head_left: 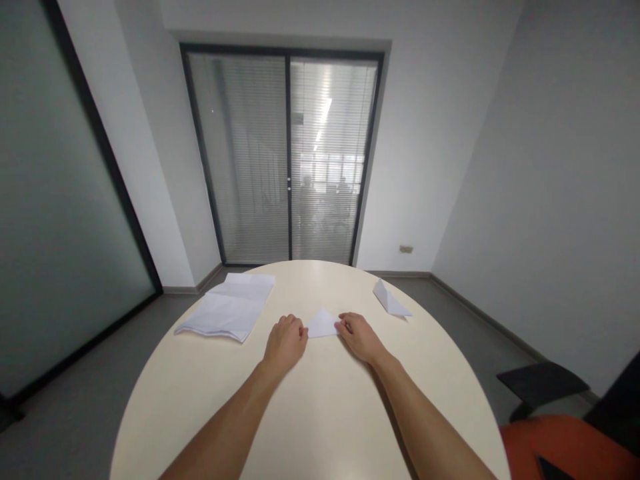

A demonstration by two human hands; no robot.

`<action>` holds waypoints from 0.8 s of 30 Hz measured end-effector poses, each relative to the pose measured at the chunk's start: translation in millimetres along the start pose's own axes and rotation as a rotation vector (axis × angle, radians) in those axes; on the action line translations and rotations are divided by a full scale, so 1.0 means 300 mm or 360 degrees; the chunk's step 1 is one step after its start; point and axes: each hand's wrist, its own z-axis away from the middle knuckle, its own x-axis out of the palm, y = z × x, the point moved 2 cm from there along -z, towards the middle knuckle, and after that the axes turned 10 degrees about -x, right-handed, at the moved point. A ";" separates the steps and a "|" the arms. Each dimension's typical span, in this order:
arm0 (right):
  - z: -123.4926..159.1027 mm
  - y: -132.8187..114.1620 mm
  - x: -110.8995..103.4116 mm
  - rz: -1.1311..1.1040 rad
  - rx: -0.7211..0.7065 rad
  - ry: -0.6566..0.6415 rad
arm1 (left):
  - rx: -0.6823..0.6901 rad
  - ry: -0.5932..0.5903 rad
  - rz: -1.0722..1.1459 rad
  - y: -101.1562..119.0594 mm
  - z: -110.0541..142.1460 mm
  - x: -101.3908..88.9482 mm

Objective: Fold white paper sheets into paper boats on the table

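Observation:
A small white sheet of paper (323,324), folded into a triangle with its tip pointing away from me, lies on the table between my hands. My left hand (286,341) is closed at the paper's left corner, thumb and fingers pressed together there. At the right corner, my right hand (361,336) pinches the paper's edge between thumb and curled fingers. Both wrists rest low over the tabletop.
The pale round table (320,413) carries a stack of creased white paper (230,307) at the far left. A folded paper piece (391,300) stands at the far right. A chair with an orange seat (565,443) is close by the table's right edge.

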 end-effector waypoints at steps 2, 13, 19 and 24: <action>0.000 0.002 0.004 0.0036 0.0030 0.0000 | 0.0001 -0.0011 -0.0021 0.006 0.002 -0.004; 0.011 -0.013 -0.004 0.0060 0.0002 -0.0030 | -0.0101 -0.0029 -0.0196 0.023 0.012 -0.023; 0.008 -0.020 -0.005 0.0097 -0.0010 -0.0042 | -0.0056 0.0000 -0.0225 0.023 0.011 -0.013; 0.004 -0.038 -0.014 0.0116 0.0050 -0.0043 | -0.0114 -0.0013 -0.0142 0.023 0.012 -0.017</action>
